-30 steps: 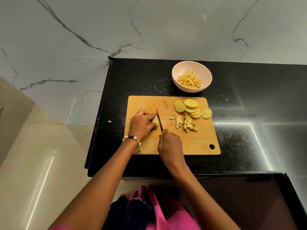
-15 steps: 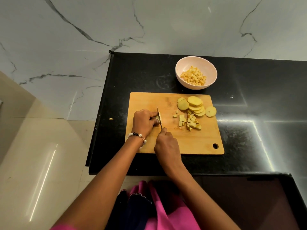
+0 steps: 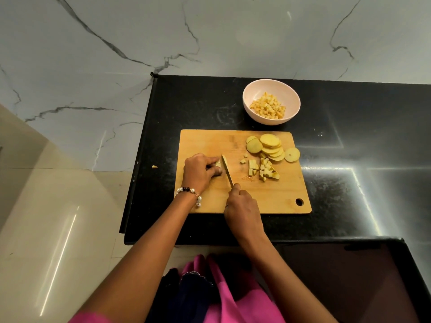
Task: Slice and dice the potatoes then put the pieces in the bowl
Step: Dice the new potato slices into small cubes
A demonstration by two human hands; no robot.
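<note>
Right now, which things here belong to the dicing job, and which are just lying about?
Job: knife, potato piece under left hand, right hand, slices, diced pile, cutting board, bowl.
Lying about: scrap on floor.

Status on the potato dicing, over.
Left hand pins potato piece; right hand grips knife, blade on it. Slices and dice wait on board; bowl part-filled. Nothing in the way.

Pale yellow potato slices, tan wooden board, pinkish-white bowl, speckled black counter
</note>
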